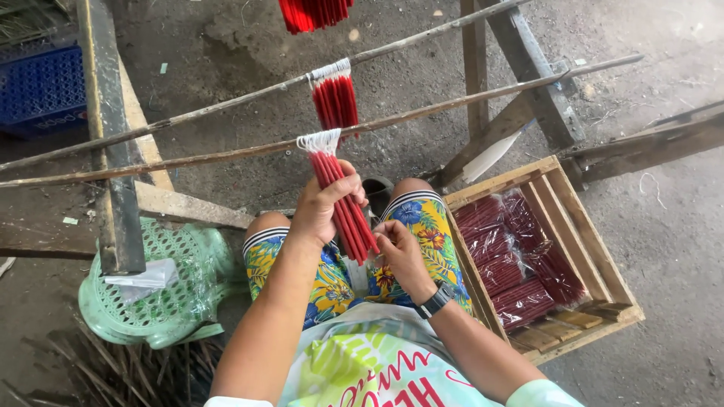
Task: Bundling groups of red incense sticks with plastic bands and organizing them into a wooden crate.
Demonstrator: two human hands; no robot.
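A bundle of thin red candles (348, 213) hangs by white wicks from a long wooden pole (226, 154). My left hand (320, 207) is wrapped around the middle of this bundle. My right hand (400, 252) pinches the candles' lower ends, just above my lap. A second red candle bundle (335, 102) hangs from a farther pole (226, 105), and a third (313, 13) shows at the top edge.
A wooden crate (584, 241) at my right holds several plastic-wrapped packs of red candles (520, 260). A green plastic basket (162, 290) lies overturned at my left. A blue crate (41, 90) sits far left. Wooden frame legs (528, 75) stand ahead on the dirt floor.
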